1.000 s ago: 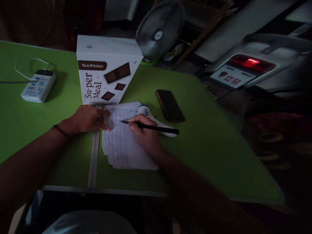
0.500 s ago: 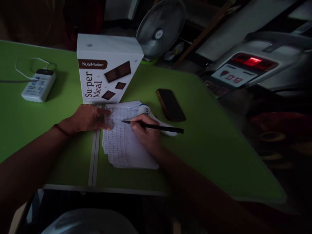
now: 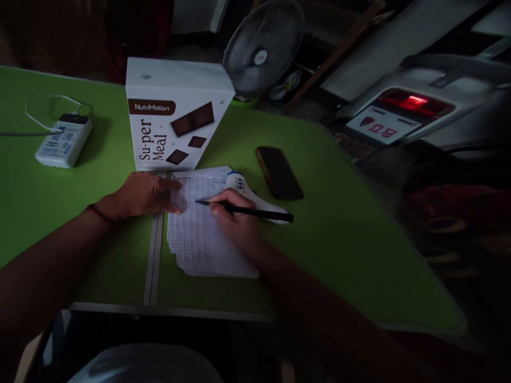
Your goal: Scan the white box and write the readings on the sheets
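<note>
A stack of paper sheets [image 3: 195, 244] covered in rows of small handwriting lies on the green table [image 3: 327, 255]. My left hand [image 3: 146, 192] rests at the left edge of the stack, fingers spread, thumb and fingertips on the top sheet. Pinched in my right hand [image 3: 235, 215] is a black pen [image 3: 263, 214], its tip at the written lines near the middle of the page. Partly behind my right hand, a white handheld device with blue buttons [image 3: 259, 201], perhaps an infrared thermometer, lies along the paper's right side.
A white NutriMotion box [image 3: 175, 111] stands just behind the paper. To the right lies a dark phone [image 3: 278, 173]; at the left sits a white power bank [image 3: 64, 141] with cables. A fan [image 3: 259, 56] and a machine with a red display [image 3: 415, 101] are beyond the table.
My right hand and the pen have shifted slightly left over the page, with the pen tip a little lower. My left hand stays on the paper.
</note>
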### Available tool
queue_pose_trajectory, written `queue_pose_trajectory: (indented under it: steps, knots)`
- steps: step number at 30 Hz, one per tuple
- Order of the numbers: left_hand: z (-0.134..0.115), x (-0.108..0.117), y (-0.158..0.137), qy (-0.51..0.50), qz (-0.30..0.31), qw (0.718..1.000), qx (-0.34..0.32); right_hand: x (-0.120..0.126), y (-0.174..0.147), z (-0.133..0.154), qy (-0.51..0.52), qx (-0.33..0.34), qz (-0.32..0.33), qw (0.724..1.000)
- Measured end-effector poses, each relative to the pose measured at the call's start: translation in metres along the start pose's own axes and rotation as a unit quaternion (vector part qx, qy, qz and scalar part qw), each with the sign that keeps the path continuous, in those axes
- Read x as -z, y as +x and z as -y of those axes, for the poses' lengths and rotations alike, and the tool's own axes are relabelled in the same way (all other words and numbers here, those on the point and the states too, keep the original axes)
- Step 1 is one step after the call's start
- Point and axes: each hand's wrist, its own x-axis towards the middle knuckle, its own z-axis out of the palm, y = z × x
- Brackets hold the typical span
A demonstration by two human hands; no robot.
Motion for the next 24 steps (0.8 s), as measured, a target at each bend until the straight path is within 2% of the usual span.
queue_pose_trajectory:
  steps: [10, 17, 24]
  knots:
    - [0.0006, -0.0036, 0.0018, 0.006, -0.003, 1.000, 0.001, -0.0012, 0.0008, 0.0016, 0.002, 0.002, -0.034, 0.999]
    - [0.0029, -0.0034, 0.0009, -0.001, -0.017, 1.000, -0.011, -0.0007, 0.0015, 0.0027, -0.002, -0.015, -0.018, 1.000]
    - [-0.0013, -0.0017, 0.0013, -0.007, 0.001, 1.000, 0.003, 0.0010, -0.0015, 0.0027, 0.003, -0.019, -0.023, 1.000]
